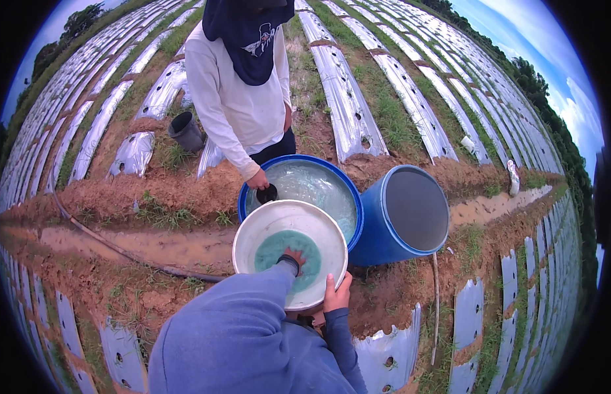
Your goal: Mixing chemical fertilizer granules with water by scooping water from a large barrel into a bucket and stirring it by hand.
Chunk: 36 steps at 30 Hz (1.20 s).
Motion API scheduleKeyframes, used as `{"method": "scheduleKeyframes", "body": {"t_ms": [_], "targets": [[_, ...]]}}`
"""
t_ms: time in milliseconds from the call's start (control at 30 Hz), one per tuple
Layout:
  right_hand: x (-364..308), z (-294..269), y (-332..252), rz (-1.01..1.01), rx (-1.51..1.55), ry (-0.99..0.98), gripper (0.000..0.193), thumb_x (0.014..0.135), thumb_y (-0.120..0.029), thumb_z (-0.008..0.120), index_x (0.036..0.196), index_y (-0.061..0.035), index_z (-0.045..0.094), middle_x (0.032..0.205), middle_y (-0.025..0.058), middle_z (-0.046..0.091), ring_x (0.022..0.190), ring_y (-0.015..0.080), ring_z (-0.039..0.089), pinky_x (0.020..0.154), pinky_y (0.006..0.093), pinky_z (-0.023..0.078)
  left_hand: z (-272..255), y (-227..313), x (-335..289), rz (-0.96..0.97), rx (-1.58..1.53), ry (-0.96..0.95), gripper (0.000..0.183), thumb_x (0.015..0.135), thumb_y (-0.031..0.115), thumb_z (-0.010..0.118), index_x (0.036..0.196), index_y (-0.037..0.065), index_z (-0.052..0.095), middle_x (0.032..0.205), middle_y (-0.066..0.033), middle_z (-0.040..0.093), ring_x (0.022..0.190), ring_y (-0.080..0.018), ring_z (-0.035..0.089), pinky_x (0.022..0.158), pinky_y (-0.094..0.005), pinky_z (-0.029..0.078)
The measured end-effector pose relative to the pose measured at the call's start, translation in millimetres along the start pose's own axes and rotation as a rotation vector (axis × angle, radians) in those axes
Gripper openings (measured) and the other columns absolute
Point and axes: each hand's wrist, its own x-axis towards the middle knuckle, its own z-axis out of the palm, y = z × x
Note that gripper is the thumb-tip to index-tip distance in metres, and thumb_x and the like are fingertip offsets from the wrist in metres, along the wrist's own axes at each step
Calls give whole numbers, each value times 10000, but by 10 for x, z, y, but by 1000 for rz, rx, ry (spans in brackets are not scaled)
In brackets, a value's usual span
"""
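A round white basin (243,244) with blue-green liquid (269,249) in its bottom is at the near edge of a blue drum (359,197). My left hand (294,256) reaches into this liquid, a dark band at its wrist; its fingers are partly hidden. With my right hand (337,293) I grip the basin's near right rim. The drum holds pale, rippled, cloudy water (318,187). Across from me a co-worker (243,98) holds a small dark cup (267,193) at the drum's left side, just beyond the basin.
A second blue drum (371,226), filled with greyish liquid, stands tilted-looking at the right. A dark bucket (186,131) sits behind left. A hose (115,246) crosses the muddy furrow, and a thin pole (436,308) lies near right. Silver-mulched beds (345,98) surround us.
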Motion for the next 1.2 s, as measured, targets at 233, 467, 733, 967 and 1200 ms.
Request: {"method": "scheduleKeyframes", "body": {"t_ms": [233, 467, 733, 967, 1200], "targets": [[-2, 17, -12, -30, -31, 4, 463, 963, -276, 573, 1297, -2, 407, 1130, 285, 633, 1043, 444, 629, 878, 483, 481, 408, -533, 100, -115, 63, 7, 664, 869, 555, 595, 1441, 231, 497, 1587, -124, 295, 1435, -317, 337, 1185, -556, 167], [-30, -17, -60, -5, -67, -19, 428, 960, -238, 563, 1288, -10, 409, 1130, 280, 639, 1060, 443, 628, 903, 471, 477, 707, -194, 282, -608, -558, -351, 889, 851, 611, 546, 1545, 148, 240, 1606, -150, 201, 1466, -372, 239, 1186, -478, 220], [49, 35, -62, -25, -16, 29, 423, 936, -239, 589, 1259, -11, 438, 1082, 278, 650, 1011, 453, 633, 861, 487, 481, 565, 892, 409, -948, -735, -20, 758, 902, 597, 465, 1520, 178, 338, 1573, -237, 242, 1437, -490, 195, 1184, -547, 157], [52, 64, 16, 14, -29, 47, 396, 940, -191, 564, 1261, -1, 428, 1103, 265, 643, 1027, 406, 644, 888, 449, 482, 474, 438, 197, -36, -225, 145, 600, 913, 476, 521, 1415, 148, 490, 1490, -245, 367, 1381, -475, 341, 1119, -630, 249], [87, 96, -56, 18, -39, 30, 392, 944, -194, 559, 1257, 0, 426, 1100, 262, 642, 1031, 411, 639, 888, 452, 479, 244, -594, 281, -85, -76, -363, 590, 903, 510, 487, 1370, 159, 565, 1542, -181, 348, 1434, -338, 332, 1148, -586, 233]]}}
